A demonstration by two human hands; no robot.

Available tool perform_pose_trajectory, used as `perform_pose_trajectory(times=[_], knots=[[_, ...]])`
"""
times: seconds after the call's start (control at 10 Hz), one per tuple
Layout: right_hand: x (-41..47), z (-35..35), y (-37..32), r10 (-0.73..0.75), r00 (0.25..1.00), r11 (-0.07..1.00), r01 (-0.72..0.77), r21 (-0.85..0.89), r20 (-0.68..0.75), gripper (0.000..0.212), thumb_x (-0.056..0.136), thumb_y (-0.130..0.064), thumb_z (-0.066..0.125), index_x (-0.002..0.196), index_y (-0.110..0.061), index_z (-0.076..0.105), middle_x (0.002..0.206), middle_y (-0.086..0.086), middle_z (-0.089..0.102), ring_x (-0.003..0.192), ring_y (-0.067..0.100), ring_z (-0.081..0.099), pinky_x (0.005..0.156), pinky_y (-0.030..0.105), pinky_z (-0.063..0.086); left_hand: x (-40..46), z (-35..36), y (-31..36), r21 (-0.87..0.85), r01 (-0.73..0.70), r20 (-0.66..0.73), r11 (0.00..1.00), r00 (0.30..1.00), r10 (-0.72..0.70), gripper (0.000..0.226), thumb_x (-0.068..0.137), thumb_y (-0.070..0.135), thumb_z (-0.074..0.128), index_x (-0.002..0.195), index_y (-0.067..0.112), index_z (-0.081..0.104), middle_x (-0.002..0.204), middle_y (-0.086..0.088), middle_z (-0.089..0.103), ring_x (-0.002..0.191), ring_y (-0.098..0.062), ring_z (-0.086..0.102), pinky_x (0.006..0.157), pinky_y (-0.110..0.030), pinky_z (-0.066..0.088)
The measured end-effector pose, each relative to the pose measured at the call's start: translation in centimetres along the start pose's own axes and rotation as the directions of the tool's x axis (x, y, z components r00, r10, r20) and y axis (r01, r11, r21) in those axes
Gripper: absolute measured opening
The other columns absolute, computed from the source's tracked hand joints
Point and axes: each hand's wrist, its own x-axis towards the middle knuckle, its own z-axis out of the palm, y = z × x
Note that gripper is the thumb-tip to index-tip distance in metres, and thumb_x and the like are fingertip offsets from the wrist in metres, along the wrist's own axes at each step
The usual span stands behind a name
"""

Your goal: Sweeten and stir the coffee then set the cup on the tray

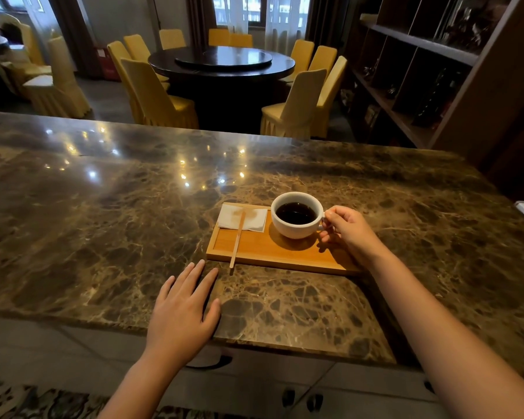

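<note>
On the tray (pixel 273 252), right hand (pixel 347 229) pinching the cup (pixel 297 214) handle; left hand (pixel 182 309) flat, fingers spread.

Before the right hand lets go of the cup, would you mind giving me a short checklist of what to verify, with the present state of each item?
1. Cup over the tray, not the counter: ok.
2. Cup base fully seated on the tray: cannot tell; its shadow suggests it is at or near the surface.
3. Cup upright, coffee below the rim: ok.
4. Right hand holding the handle: ok.
5. Stir stick out of the cup: ok; it lies across the napkin, its end overhanging the tray's near edge.
6. Left hand flat on the counter, clear of the tray: ok.
</note>
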Motion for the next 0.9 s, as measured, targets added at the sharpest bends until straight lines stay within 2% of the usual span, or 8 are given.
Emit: perform_pose_trajectory(times=[0.2,0.5,0.6,0.7,0.8,0.9], knots=[[0.2,-0.5,0.0,0.047,0.999,0.999,-0.047,-0.013,0.017,0.027,0.097,-0.016,0.041,0.081,-0.004,0.058,0.066,0.013,0.060,0.049,0.016,0.062,0.048,0.031,0.057,0.0,-0.1,0.1,0.001,-0.001,-0.006,1.000,1.000,0.001,0.060,0.083,0.048,0.024,0.135,0.023,0.040,0.146,-0.005,0.036,0.136,-0.016,0.024,0.110,-0.040,0.017],[0.8,-0.4,0.0,0.075,0.991,0.986,-0.090,-0.142,-0.110,0.021,0.095,-0.022,0.047,0.083,-0.012,0.061,0.063,0.013,0.062,0.047,0.017,0.063,0.048,0.034,0.058,0.1,0.1,-0.2,0.019,-0.001,0.012,1.000,1.000,0.001,0.059,0.084,0.049,0.023,0.136,0.024,0.037,0.147,-0.004,0.034,0.137,-0.016,0.021,0.110,-0.040,0.015],[0.5,-0.2,-0.3,0.051,0.988,0.976,-0.080,-0.203,-0.145,0.015,0.095,-0.024,0.047,0.088,-0.017,0.059,0.076,0.012,0.063,0.054,0.017,0.064,0.044,0.026,0.053,0.1,0.0,-0.2,0.023,-0.002,0.013,1.000,1.000,0.002,0.060,0.084,0.050,0.022,0.137,0.025,0.037,0.148,-0.004,0.033,0.137,-0.015,0.020,0.111,-0.040,0.015],[0.0,-0.6,-1.0,-0.039,0.964,0.926,-0.065,-0.372,-0.264,0.014,0.094,-0.026,0.047,0.102,-0.017,0.055,0.095,0.004,0.059,0.068,0.015,0.060,0.048,0.021,0.047,0.0,0.1,-0.1,0.009,-0.011,0.008,1.000,1.000,0.011,0.060,0.084,0.050,0.022,0.137,0.025,0.036,0.148,-0.004,0.033,0.137,-0.016,0.021,0.111,-0.040,0.015],[-1.4,-0.8,-1.5,-0.158,0.930,0.801,-0.075,-0.594,-0.331,0.014,0.092,-0.029,0.050,0.099,-0.019,0.056,0.098,0.002,0.056,0.077,0.015,0.056,0.058,0.027,0.047,-0.1,0.0,-0.2,0.010,-0.002,0.022,1.000,1.000,0.001,0.061,0.084,0.050,0.021,0.137,0.024,0.036,0.148,-0.004,0.033,0.137,-0.017,0.021,0.111,-0.041,0.016],[-4.4,0.5,-1.9,-0.306,0.929,0.483,-0.036,-0.875,-0.208,0.014,0.088,-0.037,0.052,0.092,-0.025,0.058,0.095,-0.001,0.057,0.082,0.015,0.054,0.060,0.030,0.043,0.2,-0.1,-0.1,0.018,-0.002,0.042,1.000,0.999,0.002,0.058,0.086,0.048,0.025,0.138,0.023,0.034,0.149,-0.005,0.030,0.138,-0.018,0.019,0.112,-0.042,0.015]])
